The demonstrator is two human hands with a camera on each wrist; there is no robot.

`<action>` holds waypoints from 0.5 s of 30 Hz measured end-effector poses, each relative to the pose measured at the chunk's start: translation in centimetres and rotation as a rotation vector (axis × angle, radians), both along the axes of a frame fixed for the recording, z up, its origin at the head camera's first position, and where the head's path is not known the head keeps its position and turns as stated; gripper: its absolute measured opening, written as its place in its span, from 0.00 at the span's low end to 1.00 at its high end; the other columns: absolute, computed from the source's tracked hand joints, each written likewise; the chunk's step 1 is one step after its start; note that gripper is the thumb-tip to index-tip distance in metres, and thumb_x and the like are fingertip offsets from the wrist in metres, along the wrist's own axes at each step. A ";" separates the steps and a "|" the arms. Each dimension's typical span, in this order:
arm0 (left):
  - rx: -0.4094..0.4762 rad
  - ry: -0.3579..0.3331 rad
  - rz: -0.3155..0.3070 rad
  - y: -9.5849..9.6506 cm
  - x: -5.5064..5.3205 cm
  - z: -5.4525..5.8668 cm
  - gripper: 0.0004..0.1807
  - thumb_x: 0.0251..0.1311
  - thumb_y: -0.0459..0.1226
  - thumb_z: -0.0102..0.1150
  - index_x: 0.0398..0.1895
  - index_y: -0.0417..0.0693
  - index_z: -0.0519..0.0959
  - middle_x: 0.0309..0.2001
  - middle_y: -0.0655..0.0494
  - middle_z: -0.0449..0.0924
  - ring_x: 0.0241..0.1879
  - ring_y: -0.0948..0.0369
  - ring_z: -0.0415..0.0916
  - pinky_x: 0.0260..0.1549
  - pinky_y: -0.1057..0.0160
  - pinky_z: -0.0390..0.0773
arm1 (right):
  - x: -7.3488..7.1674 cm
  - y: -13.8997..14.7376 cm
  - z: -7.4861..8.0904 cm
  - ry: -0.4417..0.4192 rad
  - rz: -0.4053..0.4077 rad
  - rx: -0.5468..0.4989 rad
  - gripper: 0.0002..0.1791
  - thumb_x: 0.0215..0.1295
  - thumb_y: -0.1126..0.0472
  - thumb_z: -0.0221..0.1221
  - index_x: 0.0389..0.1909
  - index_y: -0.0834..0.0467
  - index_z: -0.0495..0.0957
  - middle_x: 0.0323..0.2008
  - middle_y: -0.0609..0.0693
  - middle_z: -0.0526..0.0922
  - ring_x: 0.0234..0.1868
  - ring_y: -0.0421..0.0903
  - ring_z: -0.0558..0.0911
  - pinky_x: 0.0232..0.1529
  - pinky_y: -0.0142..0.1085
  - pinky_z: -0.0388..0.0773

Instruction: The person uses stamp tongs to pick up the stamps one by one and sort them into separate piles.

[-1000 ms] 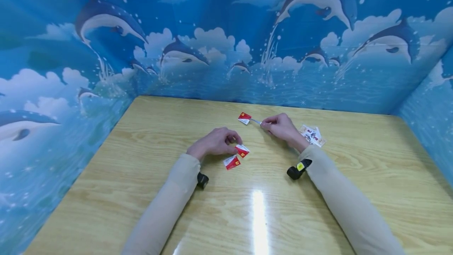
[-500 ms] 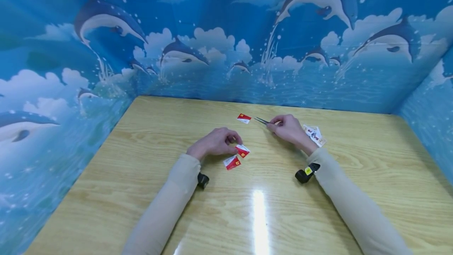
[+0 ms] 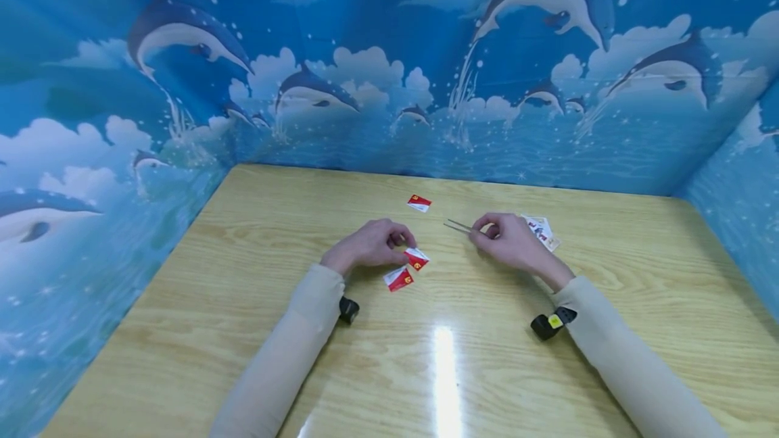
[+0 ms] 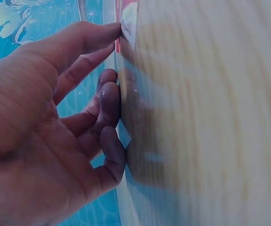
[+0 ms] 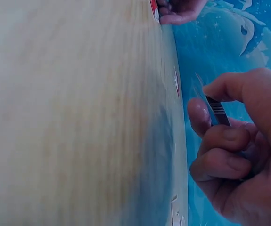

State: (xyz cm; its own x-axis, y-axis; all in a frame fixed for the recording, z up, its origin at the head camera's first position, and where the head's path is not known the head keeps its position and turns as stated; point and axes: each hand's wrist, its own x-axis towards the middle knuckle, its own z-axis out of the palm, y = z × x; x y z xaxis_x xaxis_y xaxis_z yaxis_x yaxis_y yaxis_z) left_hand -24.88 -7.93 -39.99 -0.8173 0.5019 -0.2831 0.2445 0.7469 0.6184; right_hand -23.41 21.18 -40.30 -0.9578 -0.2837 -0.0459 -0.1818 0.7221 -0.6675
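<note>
My right hand pinches a pair of tweezers between thumb and fingertips; the ribbed grip of the tweezers shows in the right wrist view. Their tips point left, stand apart and hold nothing. On the table, my left hand rests with loosely bent fingers, its fingertips touching the edge of a small red-and-white card. Just below lies a second red-and-white card. Farther back, a third such card lies alone, left of the tweezer tips. In the left wrist view, only a sliver of the touched card shows.
A loose pile of white printed cards lies behind my right hand, partly hidden by it. The wooden table ends at a blue dolphin-print backdrop at the back and sides. Black wrist cameras sit on both wrists.
The tweezers have let go of the far card, which stays on the table. My right hand has drawn back right and nearer with them. The left hand has stayed in place.
</note>
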 end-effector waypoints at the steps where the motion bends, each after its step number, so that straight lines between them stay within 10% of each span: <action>1: -0.001 0.001 0.001 0.0 0.0 0.0 0.13 0.62 0.42 0.70 0.49 0.59 0.84 0.52 0.56 0.81 0.53 0.57 0.73 0.58 0.56 0.76 | 0.3 0.0 0.0 0.001 0.010 0.000 0.15 0.71 0.53 0.59 0.49 0.60 0.82 0.29 0.52 0.86 0.24 0.44 0.77 0.26 0.36 0.72; 15: -0.011 0.013 -0.002 0.0 0.2 0.1 0.12 0.62 0.42 0.70 0.49 0.59 0.84 0.51 0.56 0.81 0.53 0.57 0.74 0.58 0.56 0.76 | 3.2 -0.7 -0.4 0.001 0.129 -0.004 0.09 0.69 0.56 0.63 0.44 0.56 0.83 0.21 0.46 0.80 0.19 0.40 0.71 0.22 0.33 0.67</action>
State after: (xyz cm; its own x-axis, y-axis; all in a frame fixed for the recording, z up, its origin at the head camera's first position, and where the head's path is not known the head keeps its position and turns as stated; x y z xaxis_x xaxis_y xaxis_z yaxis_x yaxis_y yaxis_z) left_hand -24.65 -7.90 -39.87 -0.8198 0.5007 -0.2778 0.2541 0.7529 0.6070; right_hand -20.22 20.45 -40.66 -0.9134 -0.4046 -0.0438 -0.2734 0.6898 -0.6704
